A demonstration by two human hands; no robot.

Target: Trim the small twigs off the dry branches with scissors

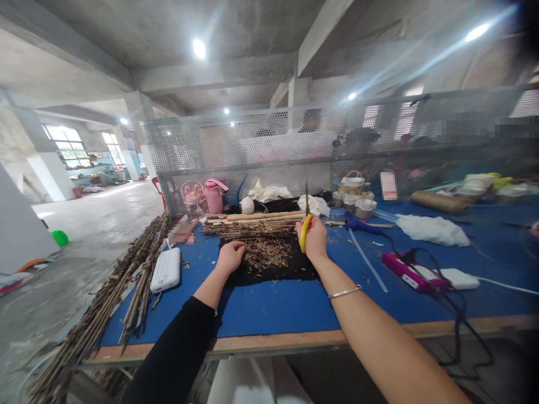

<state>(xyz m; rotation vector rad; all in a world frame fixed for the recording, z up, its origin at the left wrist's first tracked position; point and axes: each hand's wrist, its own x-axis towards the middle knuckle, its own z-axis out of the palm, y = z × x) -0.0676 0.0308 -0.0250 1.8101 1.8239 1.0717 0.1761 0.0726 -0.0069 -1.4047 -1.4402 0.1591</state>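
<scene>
My right hand (315, 238) grips yellow-handled scissors (304, 234), their blades pointing up and away from me. My left hand (231, 256) is at the left edge of a black cloth (252, 276), fingers curled together; whether something small is between them is hidden. Short cut brown plant pieces (267, 253) lie heaped on the cloth between my hands. Just behind the heap, a bundle of thin dry stalks (248, 229) lies crosswise.
Long dry stems (137, 280) hang over the left edge of the blue table (278, 314), beside a white power bank (166, 270). A blue glue gun (364, 225), magenta box (415, 273) and cables lie right. Pink bottle (214, 197) and perforated screen (261, 140) stand behind.
</scene>
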